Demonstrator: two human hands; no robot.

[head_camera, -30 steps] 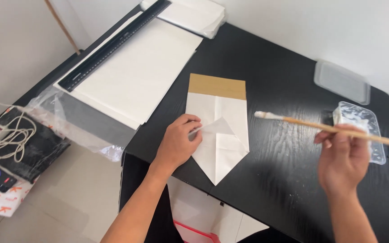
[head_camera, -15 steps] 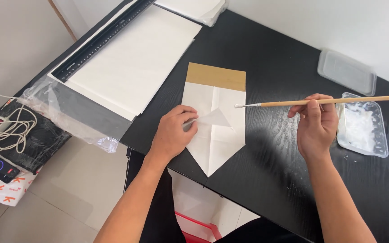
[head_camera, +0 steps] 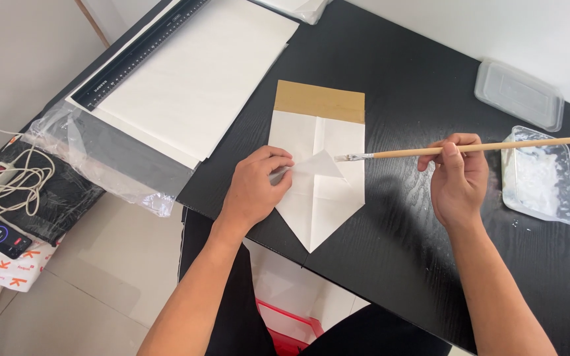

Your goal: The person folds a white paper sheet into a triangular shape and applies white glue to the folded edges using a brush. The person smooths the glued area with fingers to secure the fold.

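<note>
Two hands: both at work over a folded white paper piece [head_camera: 318, 191] lying on the black table [head_camera: 417, 86], its point toward the person.
Left hand [head_camera: 255, 188]: fingers pressed together on the paper, pinning it flat and lifting a small triangular flap [head_camera: 321, 165], likely so the underside is open to the brush.
Right hand [head_camera: 456, 178]: grip clamped on a thin wooden brush [head_camera: 470, 148], held nearly level, its bristle tip just at the flap's edge.
Brown strip [head_camera: 320, 101]: bare kraft band at the paper's far end.
Tray [head_camera: 541, 177]: clear plastic, holds a white paste (glue, by the look), set near the right hand for easy dipping.
Lid [head_camera: 519, 94]: clear, empty, set apart behind the tray.
Large sheets [head_camera: 199, 72]: white, stacked at left beside a black ruler [head_camera: 140, 53].
</note>
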